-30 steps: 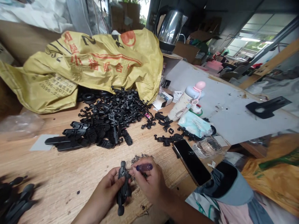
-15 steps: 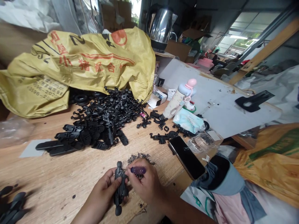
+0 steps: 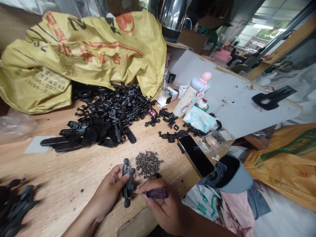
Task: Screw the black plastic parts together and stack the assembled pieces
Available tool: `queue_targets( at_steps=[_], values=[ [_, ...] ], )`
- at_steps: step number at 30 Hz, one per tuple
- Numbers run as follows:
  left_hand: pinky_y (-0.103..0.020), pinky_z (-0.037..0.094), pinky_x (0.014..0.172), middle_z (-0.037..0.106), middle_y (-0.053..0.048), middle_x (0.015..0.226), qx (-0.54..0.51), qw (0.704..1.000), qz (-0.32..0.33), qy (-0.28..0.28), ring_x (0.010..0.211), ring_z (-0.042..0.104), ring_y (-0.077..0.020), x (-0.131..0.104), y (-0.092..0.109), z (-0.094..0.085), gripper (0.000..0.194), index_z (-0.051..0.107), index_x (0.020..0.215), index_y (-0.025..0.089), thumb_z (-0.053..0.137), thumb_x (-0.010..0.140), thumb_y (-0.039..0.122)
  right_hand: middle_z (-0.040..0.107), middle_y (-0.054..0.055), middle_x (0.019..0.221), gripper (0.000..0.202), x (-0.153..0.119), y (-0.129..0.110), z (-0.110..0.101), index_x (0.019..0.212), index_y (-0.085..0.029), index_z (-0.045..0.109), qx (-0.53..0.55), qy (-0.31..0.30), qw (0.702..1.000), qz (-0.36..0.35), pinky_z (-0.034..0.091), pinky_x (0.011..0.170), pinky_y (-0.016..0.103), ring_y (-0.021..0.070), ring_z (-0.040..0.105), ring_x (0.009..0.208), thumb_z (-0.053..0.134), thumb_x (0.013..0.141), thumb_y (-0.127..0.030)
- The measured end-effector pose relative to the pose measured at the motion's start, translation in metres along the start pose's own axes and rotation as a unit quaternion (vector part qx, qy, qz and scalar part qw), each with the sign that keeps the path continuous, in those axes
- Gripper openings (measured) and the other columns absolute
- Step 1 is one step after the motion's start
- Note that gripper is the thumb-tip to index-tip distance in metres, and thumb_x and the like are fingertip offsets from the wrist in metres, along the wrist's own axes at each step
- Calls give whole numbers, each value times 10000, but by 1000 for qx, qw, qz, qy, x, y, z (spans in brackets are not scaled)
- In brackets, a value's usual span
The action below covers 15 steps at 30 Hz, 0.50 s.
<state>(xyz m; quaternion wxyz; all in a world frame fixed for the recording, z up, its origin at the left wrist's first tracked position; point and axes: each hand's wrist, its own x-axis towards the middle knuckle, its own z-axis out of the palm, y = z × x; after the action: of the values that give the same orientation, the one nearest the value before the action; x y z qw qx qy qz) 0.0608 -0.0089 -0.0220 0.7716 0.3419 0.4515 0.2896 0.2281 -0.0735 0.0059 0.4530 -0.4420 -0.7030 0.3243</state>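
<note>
A black plastic part with round knobs (image 3: pixel 127 187) is upright between the thumb and fingers of my left hand (image 3: pixel 112 186). My right hand (image 3: pixel 161 200) is closed round a purple-handled screwdriver (image 3: pixel 157 193), whose shaft points left toward the lower half of the black part. The fingertips of my right hand are close to the part's right side; whether they touch it I cannot tell. Just beyond my hands lies a heap of small dark screws (image 3: pixel 148 163) on the wooden table (image 3: pixel 61 177).
A big pile of black parts (image 3: pixel 111 115) lies before a yellow sack (image 3: pixel 103 59). To the right are a phone (image 3: pixel 196 155), a clear cup (image 3: pixel 211 141), a wipes pack (image 3: pixel 200 119) and a bottle (image 3: pixel 189 97). More black parts (image 3: pixel 18 210) are at the lower left.
My right hand with the screwdriver has moved down and right, from the part's upper half to its lower half, uncovering the screw heap. The camera view has tilted down slightly.
</note>
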Motion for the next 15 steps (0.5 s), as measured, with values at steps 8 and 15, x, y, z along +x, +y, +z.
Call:
queue_targets(
  at_steps=[8, 15],
  values=[
    [-243, 432, 632, 629, 21, 657, 19, 1000, -2, 1, 628, 577, -128, 0, 0, -1, 232, 535, 884, 195, 642, 710, 305, 660, 63, 875, 206, -7, 8, 8, 997, -196, 499, -37, 8, 999, -24, 497, 784, 245, 140, 633, 858, 442, 828, -94],
    [-257, 443, 654, 635, 8, 687, 28, 999, 15, 13, 639, 584, -137, 2, 1, 0, 275, 550, 908, 180, 664, 688, 299, 661, 73, 785, 196, -2, 4, 16, 926, -183, 522, -117, 7, 992, -41, 505, 705, 298, 177, 631, 755, 435, 788, -75]
  ],
)
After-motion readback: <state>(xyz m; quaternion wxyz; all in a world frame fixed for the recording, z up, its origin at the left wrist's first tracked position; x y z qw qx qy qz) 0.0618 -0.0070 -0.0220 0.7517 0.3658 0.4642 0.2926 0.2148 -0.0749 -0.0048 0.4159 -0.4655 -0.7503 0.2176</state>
